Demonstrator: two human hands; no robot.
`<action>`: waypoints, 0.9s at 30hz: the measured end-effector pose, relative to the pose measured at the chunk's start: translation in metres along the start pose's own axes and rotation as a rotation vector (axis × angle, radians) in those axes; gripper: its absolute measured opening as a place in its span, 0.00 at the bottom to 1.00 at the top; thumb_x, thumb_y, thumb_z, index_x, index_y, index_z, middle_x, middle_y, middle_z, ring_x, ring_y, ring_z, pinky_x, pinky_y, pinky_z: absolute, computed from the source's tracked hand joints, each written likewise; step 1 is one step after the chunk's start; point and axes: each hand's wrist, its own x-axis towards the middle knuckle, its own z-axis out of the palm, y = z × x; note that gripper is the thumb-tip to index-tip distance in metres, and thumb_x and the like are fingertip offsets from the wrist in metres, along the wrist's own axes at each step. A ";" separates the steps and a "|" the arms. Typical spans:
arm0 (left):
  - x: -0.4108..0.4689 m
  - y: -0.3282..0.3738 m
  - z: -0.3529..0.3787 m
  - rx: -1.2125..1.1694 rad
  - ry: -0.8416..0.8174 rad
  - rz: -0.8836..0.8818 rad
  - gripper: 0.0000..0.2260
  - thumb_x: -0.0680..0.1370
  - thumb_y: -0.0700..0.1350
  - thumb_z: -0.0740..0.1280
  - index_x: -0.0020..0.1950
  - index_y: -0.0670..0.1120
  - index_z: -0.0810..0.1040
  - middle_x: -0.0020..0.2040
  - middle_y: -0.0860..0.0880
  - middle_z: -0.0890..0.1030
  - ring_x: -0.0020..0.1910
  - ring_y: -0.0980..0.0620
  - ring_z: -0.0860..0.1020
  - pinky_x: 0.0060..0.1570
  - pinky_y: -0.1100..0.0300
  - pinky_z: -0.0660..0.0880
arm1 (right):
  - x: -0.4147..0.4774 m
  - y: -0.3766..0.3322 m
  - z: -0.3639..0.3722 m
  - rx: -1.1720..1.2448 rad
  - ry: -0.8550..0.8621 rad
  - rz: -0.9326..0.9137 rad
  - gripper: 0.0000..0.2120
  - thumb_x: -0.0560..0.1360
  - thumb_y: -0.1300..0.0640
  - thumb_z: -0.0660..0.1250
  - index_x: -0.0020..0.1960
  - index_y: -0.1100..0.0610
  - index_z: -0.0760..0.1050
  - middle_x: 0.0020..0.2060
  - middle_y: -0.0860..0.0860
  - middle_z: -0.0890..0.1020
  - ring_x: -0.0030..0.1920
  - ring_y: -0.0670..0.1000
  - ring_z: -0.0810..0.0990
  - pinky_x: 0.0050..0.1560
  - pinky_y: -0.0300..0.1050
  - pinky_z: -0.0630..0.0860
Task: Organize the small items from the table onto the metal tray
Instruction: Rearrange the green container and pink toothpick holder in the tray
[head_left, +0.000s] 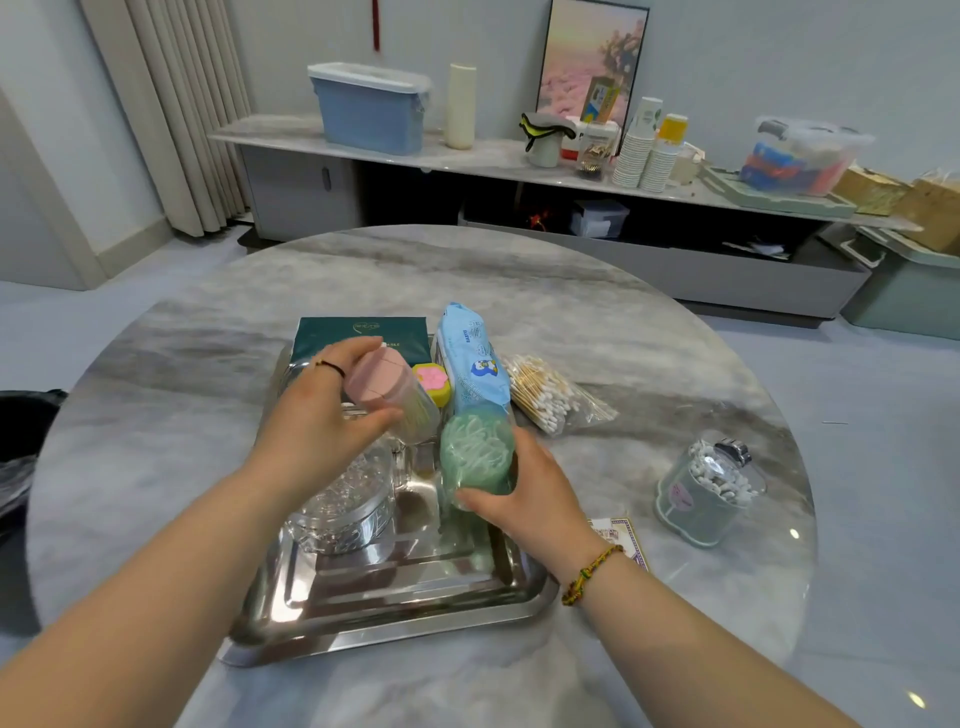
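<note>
A shiny metal tray (395, 608) lies on the round marble table in front of me. My left hand (322, 415) grips a clear toothpick jar with a pink lid (382, 382), tilted above the tray's far part. My right hand (524, 493) holds a green round container (475, 454) over the tray's right side. A clear glass dish (345, 501) sits in the tray under my left wrist. A dark green box (363, 338), a small yellow and pink item (432, 382) and a blue wipes pack (470, 364) lie at the tray's far end.
A bag of cotton swabs (550, 397) lies right of the tray. A clear jar of swabs (709, 491) stands further right. A patterned card (621, 530) peeks out behind my right wrist. A low cabinet (519, 171) with boxes and cups lines the far wall.
</note>
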 end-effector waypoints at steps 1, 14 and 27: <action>0.000 -0.001 -0.005 -0.024 0.008 -0.012 0.28 0.67 0.39 0.73 0.64 0.48 0.68 0.56 0.51 0.73 0.51 0.51 0.73 0.51 0.61 0.65 | 0.001 -0.003 0.004 0.010 -0.023 0.001 0.30 0.64 0.54 0.75 0.62 0.56 0.67 0.58 0.54 0.76 0.60 0.53 0.72 0.60 0.45 0.71; -0.017 -0.014 -0.025 -0.216 -0.018 -0.020 0.24 0.65 0.36 0.74 0.49 0.60 0.69 0.46 0.63 0.73 0.45 0.57 0.75 0.42 0.76 0.71 | 0.033 -0.017 0.046 -0.030 -0.092 0.049 0.30 0.65 0.54 0.74 0.61 0.60 0.66 0.59 0.58 0.74 0.60 0.56 0.73 0.59 0.50 0.74; -0.024 -0.006 -0.023 -0.263 -0.072 0.008 0.26 0.65 0.35 0.74 0.44 0.65 0.70 0.49 0.63 0.75 0.49 0.60 0.76 0.46 0.73 0.73 | 0.028 -0.021 0.033 0.018 -0.146 0.032 0.28 0.67 0.55 0.74 0.63 0.57 0.66 0.59 0.54 0.78 0.59 0.53 0.76 0.55 0.43 0.72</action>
